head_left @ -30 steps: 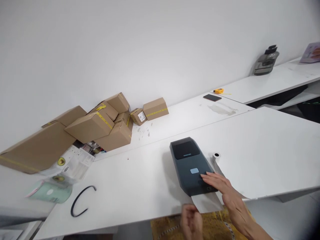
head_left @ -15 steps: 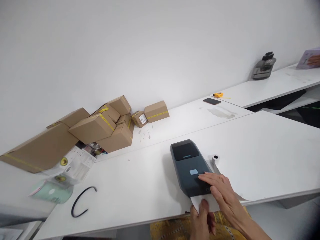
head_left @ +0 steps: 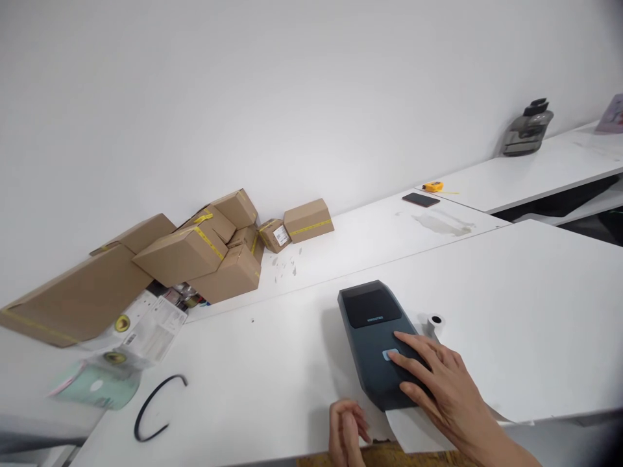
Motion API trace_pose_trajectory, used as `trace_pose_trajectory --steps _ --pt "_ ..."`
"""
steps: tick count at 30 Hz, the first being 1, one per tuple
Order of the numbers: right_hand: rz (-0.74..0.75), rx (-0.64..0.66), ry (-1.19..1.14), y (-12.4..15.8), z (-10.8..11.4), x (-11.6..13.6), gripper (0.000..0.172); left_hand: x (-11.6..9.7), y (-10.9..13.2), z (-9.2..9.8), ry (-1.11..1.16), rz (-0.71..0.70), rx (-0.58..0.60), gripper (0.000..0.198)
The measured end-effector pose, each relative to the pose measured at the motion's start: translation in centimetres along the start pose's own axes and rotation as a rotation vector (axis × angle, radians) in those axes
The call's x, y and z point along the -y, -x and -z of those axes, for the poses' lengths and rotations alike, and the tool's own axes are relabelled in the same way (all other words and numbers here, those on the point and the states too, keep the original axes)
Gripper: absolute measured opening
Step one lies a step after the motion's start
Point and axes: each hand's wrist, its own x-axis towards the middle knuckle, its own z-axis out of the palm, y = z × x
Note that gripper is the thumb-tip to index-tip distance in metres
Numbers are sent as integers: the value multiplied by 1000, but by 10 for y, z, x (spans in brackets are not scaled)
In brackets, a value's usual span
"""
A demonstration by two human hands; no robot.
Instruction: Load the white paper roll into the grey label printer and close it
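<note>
A dark blue-grey label printer [head_left: 363,344] with a black panel and a light blue button [head_left: 390,354] stands near the front edge of the white table. My right hand [head_left: 438,383] lies over its lower right side, fingers spread, one fingertip on the button. White paper [head_left: 416,429] comes out of the printer's near end and hangs past the table edge, partly behind my right wrist. My left hand [head_left: 346,431] is apart from the paper, to its left, with fingers loosely curled and nothing seen in them. A small white paper roll [head_left: 437,322] stands to the printer's right.
Several cardboard boxes [head_left: 175,259] are piled at the back left, by plastic-wrapped packets [head_left: 156,327] and a green pouch [head_left: 104,386]. A black curved band [head_left: 146,405] lies front left. A phone [head_left: 421,200], a yellow tape measure [head_left: 433,187] and a grey bottle [head_left: 528,130] sit back right.
My left hand has let go of the paper and moved left. My right hand has slid up the printer onto its button. More paper shows at the printer's near end.
</note>
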Motion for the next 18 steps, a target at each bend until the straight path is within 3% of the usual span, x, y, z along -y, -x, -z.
trace_pose_trajectory --steps 3,8,11,15,18 --pt "15 31 6 -3 -1 -3 27 -6 -3 -11 -39 -141 -58 58" --pt "-106 134 -144 -2 2 -2 26 -5 6 -30 43 -144 98 67" --pt "-310 137 -385 9 6 2 35 -2 10 -33 69 -112 160 70" --pt "-720 11 -599 29 5 7 50 -1 11 -31 -3 -141 172 70" --pt "-851 -2 -691 37 -1 9 57 -3 13 -33 -98 -181 172 69"
